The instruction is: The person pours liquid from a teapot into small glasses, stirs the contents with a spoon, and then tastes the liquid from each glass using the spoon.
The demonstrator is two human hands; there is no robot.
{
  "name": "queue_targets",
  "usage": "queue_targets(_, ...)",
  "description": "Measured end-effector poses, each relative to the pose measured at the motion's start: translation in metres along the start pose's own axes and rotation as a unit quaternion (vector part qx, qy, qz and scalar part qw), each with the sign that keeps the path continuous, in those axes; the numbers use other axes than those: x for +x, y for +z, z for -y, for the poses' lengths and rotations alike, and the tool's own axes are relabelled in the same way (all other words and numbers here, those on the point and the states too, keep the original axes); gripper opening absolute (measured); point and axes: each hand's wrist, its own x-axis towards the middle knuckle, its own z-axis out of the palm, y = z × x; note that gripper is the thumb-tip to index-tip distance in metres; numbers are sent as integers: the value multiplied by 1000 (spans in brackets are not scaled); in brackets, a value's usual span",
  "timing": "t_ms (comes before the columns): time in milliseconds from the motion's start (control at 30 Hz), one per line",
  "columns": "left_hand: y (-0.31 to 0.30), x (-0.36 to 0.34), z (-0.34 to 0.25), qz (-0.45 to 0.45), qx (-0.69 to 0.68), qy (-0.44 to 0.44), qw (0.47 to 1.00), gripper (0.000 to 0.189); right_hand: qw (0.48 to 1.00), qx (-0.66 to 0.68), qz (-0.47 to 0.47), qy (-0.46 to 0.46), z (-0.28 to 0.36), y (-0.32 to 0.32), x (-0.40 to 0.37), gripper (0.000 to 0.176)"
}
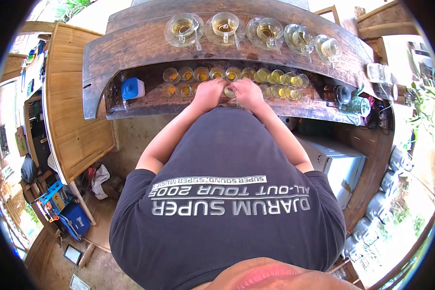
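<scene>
My left hand point(210, 93) and my right hand point(248, 93) meet at the front row of small glasses. Between them is one small glass point(230, 91) with pale contents, and the fingers of both hands close around its rim. Just behind my hands stands a back row of small glasses, among them a glass with orange-yellow contents point(233, 74). To the left of my left hand is a glass with an orange bit inside point(168, 90). Beside my right hand stands a glass with pale yellow contents point(277, 91). My hands hide part of the front row.
On the raised wooden counter point(145, 46) stand several glass cups on saucers, including a cup of brown drink point(224, 24). A blue-lidded container point(132, 89) sits at the lower shelf's left end. Glass jars point(358, 106) stand at the right, above a pale metal box point(340, 169).
</scene>
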Motion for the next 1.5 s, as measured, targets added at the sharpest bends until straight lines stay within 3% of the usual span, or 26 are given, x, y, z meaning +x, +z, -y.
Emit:
queue_targets(167, -1, -1, -1, -19, -7, 7, 1000, 54, 1000, -14, -4, 25, 0, -5, 0, 21)
queue_targets(233, -11, 1, -10, 30, 14, -25, 999, 55, 999, -8, -20, 34, -2, -4, -2, 21)
queue_targets(300, -6, 0, -5, 17, 6, -13, 1000, 56, 999, -26, 38, 0, -2, 0, 1, 22)
queue_targets(433, 1, -1, 1, -24, -13, 8, 1000, 57, 998, -41, 35, 27, 2, -9, -3, 20)
queue_targets(500, 0, -1, -2, 1, -11, -4, 1000, 58, 999, -6, 4, 44, 0, -6, -1, 21)
queue_targets(600, -4, 0, -5, -14, -8, 5, 1000, 55, 1000, 13, -8, 2, -2, -1, 1, 21)
queue_targets(667, 0, 0, -1, -18, -7, 7, 1000, 56, 999, -29, 39, 22, 4, -3, -5, 19)
queue_targets(800, -3, -1, -6, 11, 7, -13, 1000, 58, 998, -2, 12, 58, 1, -9, 0, 20)
queue_targets(967, 1, 0, 0, -20, -8, 6, 1000, 55, 999, -20, 29, -9, 6, -3, -2, 19)
queue_targets(1100, 1, -1, -3, 2, 11, -15, 1000, 54, 999, -19, 7, 42, -2, -5, 1, 18)
queue_targets(1200, 0, 1, 0, 3, 14, -15, 1000, 53, 999, 25, 4, -24, -1, 1, 4, 17)
queue_targets(1300, 3, 1, 4, -36, -7, 18, 999, 54, 1000, -18, 6, 8, 1, -4, -3, 15)
queue_targets(1400, 0, -2, -3, -9, 3, -5, 1000, 54, 999, 9, -42, 22, 1, -6, 3, 17)
queue_targets(1500, -1, 1, -2, 7, 9, -13, 1000, 55, 1000, 26, -6, 11, 1, 4, 1, 17)
